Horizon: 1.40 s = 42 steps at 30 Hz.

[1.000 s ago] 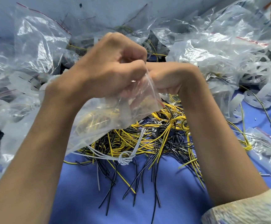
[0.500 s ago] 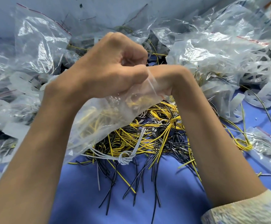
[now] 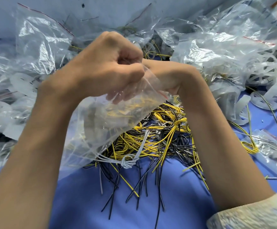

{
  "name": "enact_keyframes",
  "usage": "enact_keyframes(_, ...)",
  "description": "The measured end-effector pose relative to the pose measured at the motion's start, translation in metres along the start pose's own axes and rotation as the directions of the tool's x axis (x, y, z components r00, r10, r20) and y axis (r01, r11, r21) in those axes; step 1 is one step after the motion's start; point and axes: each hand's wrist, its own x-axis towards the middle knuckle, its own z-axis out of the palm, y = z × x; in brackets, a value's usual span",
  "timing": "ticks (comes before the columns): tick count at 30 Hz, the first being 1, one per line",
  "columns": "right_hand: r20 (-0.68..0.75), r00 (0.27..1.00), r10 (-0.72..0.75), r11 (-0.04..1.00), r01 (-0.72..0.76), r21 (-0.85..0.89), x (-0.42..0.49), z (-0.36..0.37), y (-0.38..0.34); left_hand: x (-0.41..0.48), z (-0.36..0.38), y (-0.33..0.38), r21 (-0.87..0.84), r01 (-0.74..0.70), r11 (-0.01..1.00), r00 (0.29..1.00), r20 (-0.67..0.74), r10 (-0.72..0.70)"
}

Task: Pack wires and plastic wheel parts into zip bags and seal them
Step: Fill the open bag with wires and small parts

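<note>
I hold a clear zip bag [image 3: 101, 128] above the blue table; yellow wires and a pale plastic part show through it. My left hand [image 3: 104, 66] is curled into a fist and pinches the bag's top edge. My right hand [image 3: 170, 76] is bent back at the wrist behind the bag's mouth, its fingers inside or against the opening, seen blurred through the plastic. Below lies a heap of yellow, black and grey wires [image 3: 159, 138], with a knotted white cord [image 3: 128, 161] at its front.
Crumpled clear zip bags [image 3: 40, 47] pile up along the back and left. White plastic wheel parts [image 3: 263, 100] lie at the right with more bags [image 3: 220, 52]. A filled bag [image 3: 276, 151] lies at the right edge. Bare blue table [image 3: 175, 204] shows in front.
My right wrist has shifted slightly left and down, and the bag's mouth has dropped and spread wider over my right fingers. My left fist holds the same place.
</note>
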Motion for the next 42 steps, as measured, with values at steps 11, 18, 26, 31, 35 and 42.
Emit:
enact_keyframes(11,-0.688,0.724,-0.055,0.97,-0.126,-0.21,0.055,-0.03,0.016,-0.011,-0.021,-0.016,0.312,0.312,0.897,0.89,0.234,-0.391)
enact_keyframes(18,-0.456,0.822,0.341,0.559,-0.567,-0.605,0.125,-0.037,0.075,-0.007,-0.014,-0.016,0.283,0.304,0.91,0.867,0.313,-0.387)
enact_keyframes(26,-0.646,0.757,0.098,0.532,-0.589,-0.609,0.155,-0.036,0.1,-0.008,-0.018,-0.018,0.279,0.333,0.901,0.856,0.313,-0.413)
enact_keyframes(31,-0.698,0.699,0.156,0.539,-0.652,-0.533,0.154,-0.054,0.111,-0.011,-0.02,-0.016,0.297,0.377,0.877,0.827,0.318,-0.463)
enact_keyframes(35,-0.689,0.718,0.101,0.65,-0.572,-0.5,0.148,-0.058,0.114,-0.012,-0.022,-0.018,0.325,0.394,0.86,0.798,0.343,-0.496)
enact_keyframes(42,-0.541,0.818,0.195,0.658,-0.518,-0.547,0.123,-0.051,0.069,-0.009,-0.017,-0.015,0.336,0.384,0.86,0.787,0.367,-0.496)
